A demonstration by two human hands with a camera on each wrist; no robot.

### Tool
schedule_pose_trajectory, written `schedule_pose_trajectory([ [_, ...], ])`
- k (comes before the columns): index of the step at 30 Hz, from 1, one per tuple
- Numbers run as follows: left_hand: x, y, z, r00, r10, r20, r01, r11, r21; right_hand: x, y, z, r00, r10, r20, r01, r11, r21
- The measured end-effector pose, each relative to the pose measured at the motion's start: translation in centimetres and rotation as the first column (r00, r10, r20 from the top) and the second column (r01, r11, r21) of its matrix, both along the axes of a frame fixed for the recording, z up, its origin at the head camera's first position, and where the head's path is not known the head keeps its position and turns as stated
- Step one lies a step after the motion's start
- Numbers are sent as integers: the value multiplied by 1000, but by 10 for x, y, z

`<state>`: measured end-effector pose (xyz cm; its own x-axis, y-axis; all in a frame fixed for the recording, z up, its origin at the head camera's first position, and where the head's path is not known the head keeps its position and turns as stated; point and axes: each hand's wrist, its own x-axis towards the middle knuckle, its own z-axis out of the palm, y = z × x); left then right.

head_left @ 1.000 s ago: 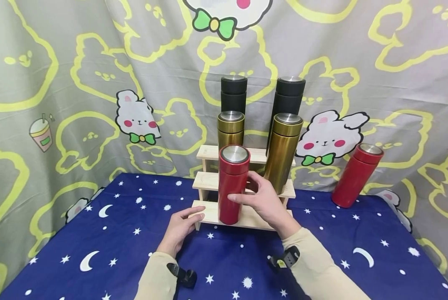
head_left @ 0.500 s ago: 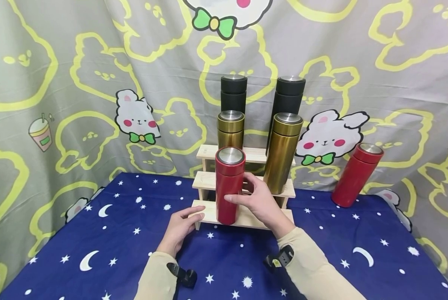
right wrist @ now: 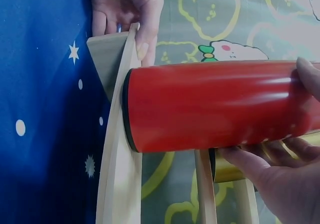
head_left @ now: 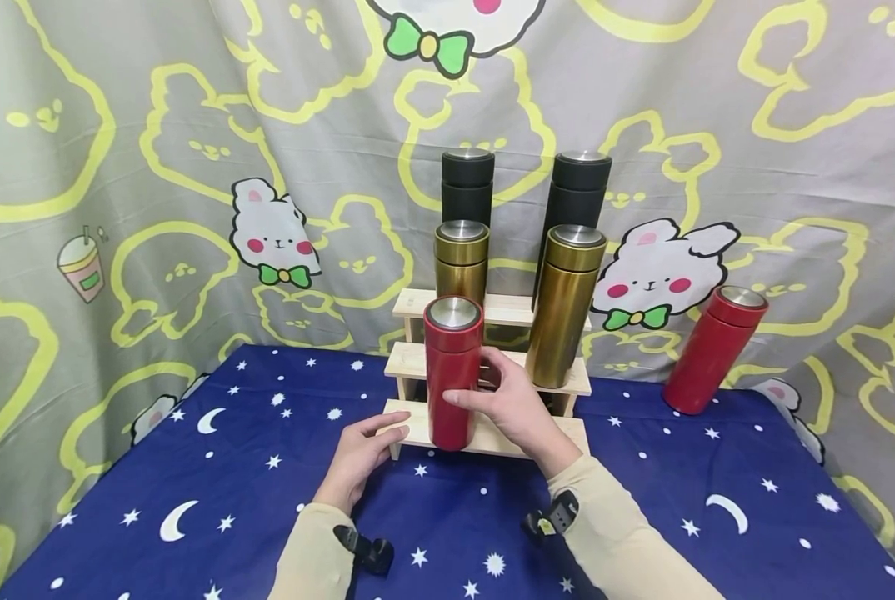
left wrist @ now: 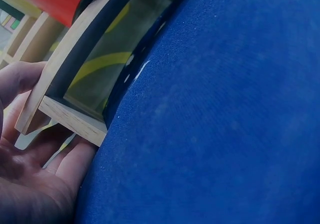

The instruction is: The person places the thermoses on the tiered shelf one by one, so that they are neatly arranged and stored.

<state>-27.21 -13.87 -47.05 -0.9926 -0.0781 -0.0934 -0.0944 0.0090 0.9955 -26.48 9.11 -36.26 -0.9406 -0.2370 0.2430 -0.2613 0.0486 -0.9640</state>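
Observation:
A red thermos flask (head_left: 451, 379) with a steel-topped lid stands toward the left of the lowest step of a wooden tiered stand (head_left: 494, 437). Around its right side curls my right hand (head_left: 513, 408), thumb in front and fingers behind. In the right wrist view the dark base of the red thermos flask (right wrist: 215, 107) meets the step board. My left hand (head_left: 356, 457) holds the left end of that step. The left wrist view has the left hand (left wrist: 42, 174) with its thumb on the board (left wrist: 55, 64) and the other fingers beneath and behind, partly hidden.
Two gold flasks (head_left: 565, 312) stand on the middle step, and two black flasks (head_left: 467, 187) behind on the top one. Another red flask (head_left: 713, 350) stands to the right on the blue star-patterned cloth (head_left: 252, 500). A patterned curtain (head_left: 357, 150) hangs behind.
My right hand has shifted the red thermos flask a little to the left along the lowest step. My left hand has stayed in place at the step's end.

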Motion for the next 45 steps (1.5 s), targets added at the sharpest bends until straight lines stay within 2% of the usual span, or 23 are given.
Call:
schedule_pose_trajectory([
  [22,0,1,-1,1000,-5,-13,5,1000,-4,1,-1,0,997,-78,-9,78,993,83],
  [30,0,1,-1,1000,5,-12,-5,1000,-9,0,2,-1,998,-66,-11,67,995,80],
  [39,0,2,0,1000,3,-14,-3,1000,-15,2,17,-8,996,-62,-70,65,997,40],
  [45,0,0,0,1000,1,-12,-1,1000,0,7,26,-8,998,-48,-48,50,998,37],
])
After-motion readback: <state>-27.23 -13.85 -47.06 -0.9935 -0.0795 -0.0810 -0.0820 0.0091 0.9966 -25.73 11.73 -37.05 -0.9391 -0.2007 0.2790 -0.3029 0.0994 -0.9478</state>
